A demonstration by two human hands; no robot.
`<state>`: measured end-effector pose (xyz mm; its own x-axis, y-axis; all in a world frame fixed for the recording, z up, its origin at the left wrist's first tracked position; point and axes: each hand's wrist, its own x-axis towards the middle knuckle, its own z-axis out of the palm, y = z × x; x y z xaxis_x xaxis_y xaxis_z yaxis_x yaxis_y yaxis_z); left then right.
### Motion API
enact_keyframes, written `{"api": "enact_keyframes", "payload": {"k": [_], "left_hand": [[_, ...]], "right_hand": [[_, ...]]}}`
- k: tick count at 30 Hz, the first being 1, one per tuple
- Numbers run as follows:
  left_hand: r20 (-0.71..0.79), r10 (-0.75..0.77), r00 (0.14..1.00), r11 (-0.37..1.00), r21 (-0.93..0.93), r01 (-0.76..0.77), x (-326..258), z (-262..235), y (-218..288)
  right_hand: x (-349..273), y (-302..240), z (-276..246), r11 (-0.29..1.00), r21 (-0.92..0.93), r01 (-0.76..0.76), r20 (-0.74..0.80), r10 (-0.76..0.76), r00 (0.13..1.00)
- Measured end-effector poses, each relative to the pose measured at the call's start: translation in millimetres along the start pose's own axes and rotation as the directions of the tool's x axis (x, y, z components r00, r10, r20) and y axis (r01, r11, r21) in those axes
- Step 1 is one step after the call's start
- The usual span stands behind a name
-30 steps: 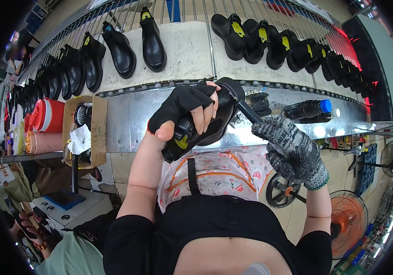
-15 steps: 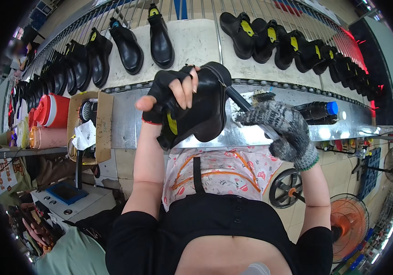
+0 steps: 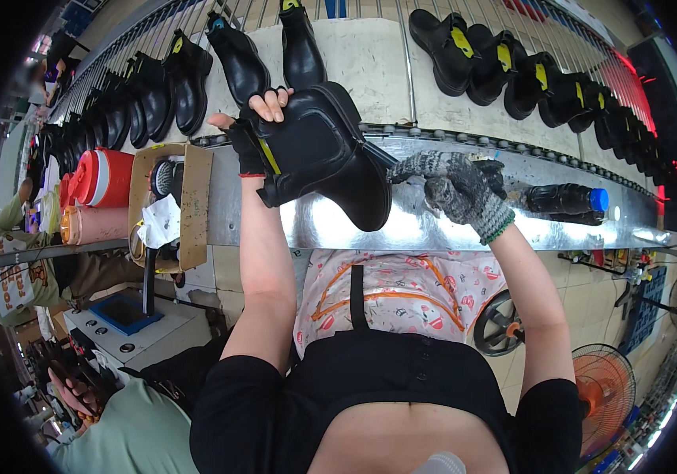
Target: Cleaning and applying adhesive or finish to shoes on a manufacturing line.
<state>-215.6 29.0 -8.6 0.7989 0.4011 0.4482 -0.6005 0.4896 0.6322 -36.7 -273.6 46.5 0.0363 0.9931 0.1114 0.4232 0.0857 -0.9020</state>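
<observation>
My left hand (image 3: pixel 253 126), in a black fingerless glove, grips a black ankle boot (image 3: pixel 324 158) by its top, holding it sideways above the shiny metal bench (image 3: pixel 433 225). In a grey knitted glove, my right hand (image 3: pixel 455 183) is closed around a thin dark tool whose tip meets the boot's sole side. The tool is mostly hidden in the glove.
Rows of black boots (image 3: pixel 504 67) lie on the pale conveyor (image 3: pixel 370 59) beyond the bench. A dark bottle with a blue cap (image 3: pixel 564 197) lies on the bench at right. A cardboard box (image 3: pixel 188 205) and red jug (image 3: pixel 101 178) stand at left. An orange fan (image 3: pixel 603 391) is at lower right.
My left hand has lifted and turned the boot up and to the left. My right hand has followed, moving up toward the bench with the tool against the boot.
</observation>
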Motion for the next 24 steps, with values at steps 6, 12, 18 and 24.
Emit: {"api": "enact_keyframes", "payload": {"k": [6, 12, 18, 24], "left_hand": [[-0.058, -0.059, 0.997, 0.994, -0.098, 0.053, -11, -38, 4], [-0.223, -0.119, 0.968, 0.988, -0.127, 0.092, -20, -62, 7], [-0.421, -0.112, 0.900, 0.993, -0.020, 0.115, -24, -83, 11], [-0.641, -0.018, 0.767, 0.958, 0.208, 0.196, -15, -95, 12]], "right_hand": [[-8, 27, 12, 0.979, 0.086, -0.182, 0.099, 0.174, 0.980], [-34, 49, 32, 0.981, 0.105, -0.166, 0.046, 0.162, 0.986], [-63, 48, 46, 0.893, 0.376, -0.249, 0.026, 0.259, 0.966], [-79, 49, 56, 0.961, 0.237, -0.141, -0.083, 0.164, 0.983]]}}
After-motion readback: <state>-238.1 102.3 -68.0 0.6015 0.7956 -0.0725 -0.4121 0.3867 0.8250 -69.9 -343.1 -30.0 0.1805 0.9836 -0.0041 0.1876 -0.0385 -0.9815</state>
